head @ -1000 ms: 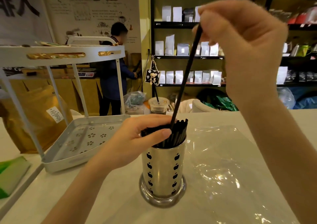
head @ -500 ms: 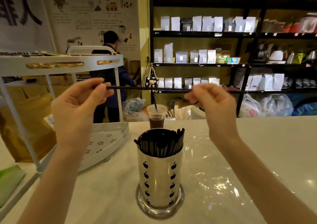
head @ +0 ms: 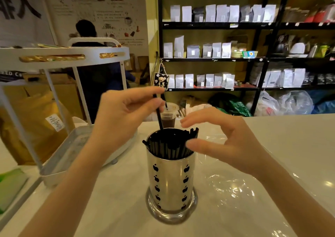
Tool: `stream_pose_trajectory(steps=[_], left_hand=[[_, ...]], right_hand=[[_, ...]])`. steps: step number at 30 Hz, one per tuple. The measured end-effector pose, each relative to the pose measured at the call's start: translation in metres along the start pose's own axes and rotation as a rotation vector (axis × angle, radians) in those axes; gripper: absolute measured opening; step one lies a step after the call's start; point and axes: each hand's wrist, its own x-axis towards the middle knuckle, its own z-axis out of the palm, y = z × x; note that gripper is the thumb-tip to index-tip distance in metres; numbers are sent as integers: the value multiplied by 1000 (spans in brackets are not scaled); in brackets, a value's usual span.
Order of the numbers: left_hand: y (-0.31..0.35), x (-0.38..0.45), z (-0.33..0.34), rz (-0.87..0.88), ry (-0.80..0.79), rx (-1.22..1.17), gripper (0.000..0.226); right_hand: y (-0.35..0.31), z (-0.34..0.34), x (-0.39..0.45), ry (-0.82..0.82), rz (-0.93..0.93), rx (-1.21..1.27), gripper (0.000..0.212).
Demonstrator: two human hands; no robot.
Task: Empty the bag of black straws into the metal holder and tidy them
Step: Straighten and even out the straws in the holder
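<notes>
White rack [head: 59,55] at desk [head: 272,146] left edge; bare desk right. Left hand [head: 123,117] pinches single straw [head: 159,116], now upright, tip in metal holder [head: 171,180] mid-desk; earlier held level by both. Right hand [head: 223,142] spread, released, beside bundled straws [head: 170,144]. Empty bag [head: 235,187] flat right.

dim warm light | glare on plastic sheet [head: 235,187] | edges bowed

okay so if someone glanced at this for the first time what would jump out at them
The shiny metal holder at centre front, packed with black straws. Above it, the left hand pinches one straw with its lower end at the holder's mouth, while the open right hand hovers by the rim. A clear plastic bag lies flat on the counter to the right.
</notes>
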Motion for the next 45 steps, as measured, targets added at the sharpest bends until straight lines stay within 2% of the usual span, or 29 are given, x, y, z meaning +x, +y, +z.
stream_pose_trajectory(steps=[3, 7, 10, 15, 18, 22, 29, 35, 39, 42, 45], left_hand=[[-6, -6, 7, -61, -126, -23, 30], [-13, -12, 10, -106, -300, 26, 26], [-18, -17, 10, -154, -344, 16, 26], [-24, -23, 8, -216, -399, -24, 44], [-21, -23, 5, -173, -433, -32, 54], [-8, -20, 3, -92, -397, -24, 39], [8, -17, 14, 49, -406, 28, 38], [12, -13, 6, 89, -167, -81, 33], [13, -11, -8, 68, 137, -213, 20], [11, -8, -22, 11, 378, -298, 23], [13, -2, -34, 6, 492, -336, 31]], right_hand=[[2, 2, -5, -31, -56, -108, 30], [5, 7, -5, 8, -123, -203, 26], [5, 9, -4, 52, -147, -229, 23], [3, 9, -2, 67, -174, -210, 20], [-2, 5, 1, 91, -179, -145, 21], [-18, -6, 14, 156, -213, -54, 24], [-59, -38, 48, 398, -347, 72, 18], [-68, -72, 58, 628, -322, 261, 16], [-46, -68, 54, 722, -129, 345, 11], [-26, -52, 44, 608, 45, 229, 9], [-11, -35, 37, 391, 186, 206, 9]])
